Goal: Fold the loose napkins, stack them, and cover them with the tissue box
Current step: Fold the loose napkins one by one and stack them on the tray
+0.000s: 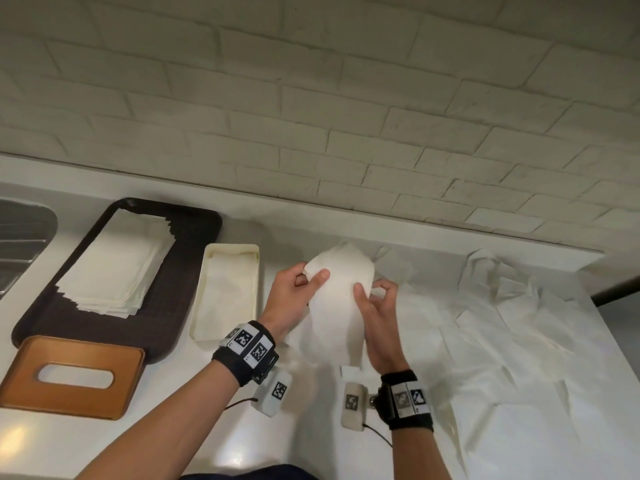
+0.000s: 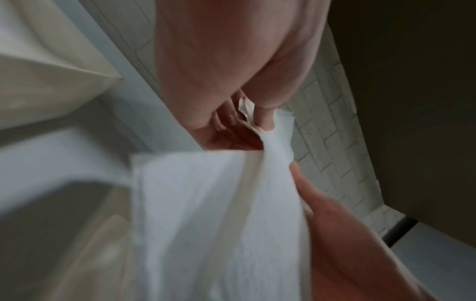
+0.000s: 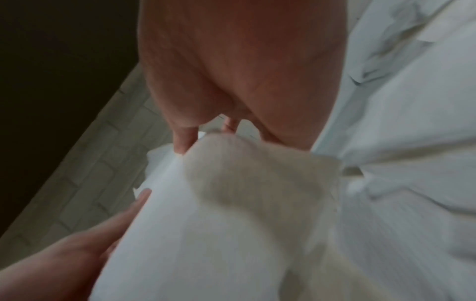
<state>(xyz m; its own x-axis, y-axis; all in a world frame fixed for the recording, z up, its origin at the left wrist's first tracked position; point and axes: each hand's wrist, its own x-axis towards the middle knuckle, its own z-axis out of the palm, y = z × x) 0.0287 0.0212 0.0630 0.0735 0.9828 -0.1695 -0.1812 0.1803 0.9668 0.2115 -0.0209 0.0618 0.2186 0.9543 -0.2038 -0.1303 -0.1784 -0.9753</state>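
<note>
A white napkin (image 1: 337, 299) hangs in the air above the counter, held by both hands. My left hand (image 1: 301, 282) pinches its upper left edge between thumb and fingers. On the right edge, my right hand (image 1: 375, 299) pinches it with thumb in front. In the left wrist view the napkin (image 2: 216, 224) hangs below the pinching fingers (image 2: 262, 120); in the right wrist view the napkin (image 3: 231, 213) droops, blurred, beneath the thumb (image 3: 184, 140). A stack of folded napkins (image 1: 117, 268) lies on a dark tray (image 1: 173, 296). The brown tissue box cover (image 1: 69, 375) sits at the front left.
Several loose napkins (image 1: 512, 327) lie crumpled across the right part of the white counter (image 1: 207, 445). A cream rectangular tray (image 1: 228, 292) stands between the dark tray and my hands. A sink (image 1: 20, 237) is at the far left; a brick wall (image 1: 311, 98) runs behind.
</note>
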